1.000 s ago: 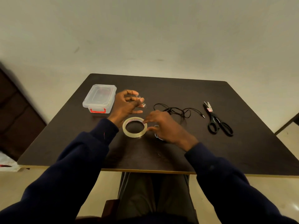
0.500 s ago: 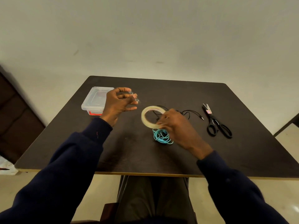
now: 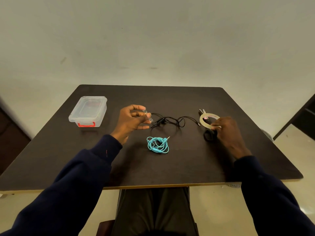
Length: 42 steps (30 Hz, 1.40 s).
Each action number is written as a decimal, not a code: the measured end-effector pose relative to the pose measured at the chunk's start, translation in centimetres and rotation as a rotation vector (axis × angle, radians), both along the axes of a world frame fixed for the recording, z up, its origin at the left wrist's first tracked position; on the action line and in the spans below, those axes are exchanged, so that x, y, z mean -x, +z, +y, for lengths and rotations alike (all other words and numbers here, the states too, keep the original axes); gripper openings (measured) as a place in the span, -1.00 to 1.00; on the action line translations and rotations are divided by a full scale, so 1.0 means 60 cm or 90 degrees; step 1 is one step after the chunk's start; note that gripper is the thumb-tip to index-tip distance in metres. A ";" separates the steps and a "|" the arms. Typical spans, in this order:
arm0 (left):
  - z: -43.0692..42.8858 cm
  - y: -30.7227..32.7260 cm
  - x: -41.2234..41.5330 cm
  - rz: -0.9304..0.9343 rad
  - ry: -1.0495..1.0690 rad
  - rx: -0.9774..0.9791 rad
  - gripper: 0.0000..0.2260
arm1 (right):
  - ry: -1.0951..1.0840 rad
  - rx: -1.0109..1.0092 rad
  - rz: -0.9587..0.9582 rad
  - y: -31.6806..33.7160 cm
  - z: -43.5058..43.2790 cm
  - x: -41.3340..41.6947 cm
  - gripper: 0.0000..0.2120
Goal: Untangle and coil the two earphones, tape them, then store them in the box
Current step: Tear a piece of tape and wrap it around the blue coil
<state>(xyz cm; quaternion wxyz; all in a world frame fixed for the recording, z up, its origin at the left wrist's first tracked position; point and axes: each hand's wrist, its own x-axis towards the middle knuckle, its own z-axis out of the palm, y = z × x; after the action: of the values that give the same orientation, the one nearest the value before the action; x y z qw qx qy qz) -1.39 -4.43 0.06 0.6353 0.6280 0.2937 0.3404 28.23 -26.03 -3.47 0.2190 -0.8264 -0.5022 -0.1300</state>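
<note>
A coiled turquoise earphone (image 3: 158,144) lies on the dark table (image 3: 187,164) in front of me. Behind it the black earphone (image 3: 170,120) is spread out loose. My left hand (image 3: 132,122) is raised above the table and pinches a short piece of clear tape (image 3: 148,114) between thumb and fingers. My right hand (image 3: 225,132) grips the clear tape roll (image 3: 207,120) at the right, over the black scissors (image 3: 209,134), which it partly hides. The clear plastic box (image 3: 88,111) with a red latch stands lid-on at the back left.
The table's front edge runs just above my lap. A dark piece of furniture (image 3: 300,116) stands off the table's right side, and another dark one (image 3: 10,138) on the left.
My right hand lifted the tape roll off the table and carried it right to the scissors, uncovering the turquoise coil. My left hand stayed raised with the tape piece.
</note>
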 end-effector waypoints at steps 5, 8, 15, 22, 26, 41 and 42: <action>-0.012 -0.002 0.001 0.003 -0.019 0.008 -0.68 | -0.018 0.022 0.028 0.000 0.006 0.006 -0.74; -0.016 -0.004 0.005 0.000 -0.026 0.007 -0.70 | 0.030 -0.093 0.056 0.016 0.020 0.061 -0.77; -0.040 -0.010 0.019 -0.002 -0.047 0.000 -0.72 | 0.178 -0.222 0.498 0.051 0.104 0.245 -0.81; -0.049 -0.012 0.029 0.031 -0.063 -0.088 -0.81 | 0.290 -0.168 0.669 0.063 0.140 0.273 -0.84; -0.050 -0.002 0.029 0.046 -0.060 -0.130 -0.83 | 0.288 -0.141 0.661 0.069 0.142 0.263 -0.84; -0.030 -0.060 0.041 0.157 -0.003 -0.113 -0.83 | 0.245 -0.256 0.789 0.048 0.122 0.249 -0.81; -0.029 -0.071 0.038 0.191 0.001 -0.152 -0.81 | 0.240 -0.258 0.800 0.046 0.122 0.250 -0.83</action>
<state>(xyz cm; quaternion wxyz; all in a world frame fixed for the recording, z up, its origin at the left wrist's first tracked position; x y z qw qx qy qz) -3.68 -6.15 -4.21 0.5047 0.7425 0.3431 0.2761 13.24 -18.73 -0.69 0.6380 -0.5864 -0.3807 0.3227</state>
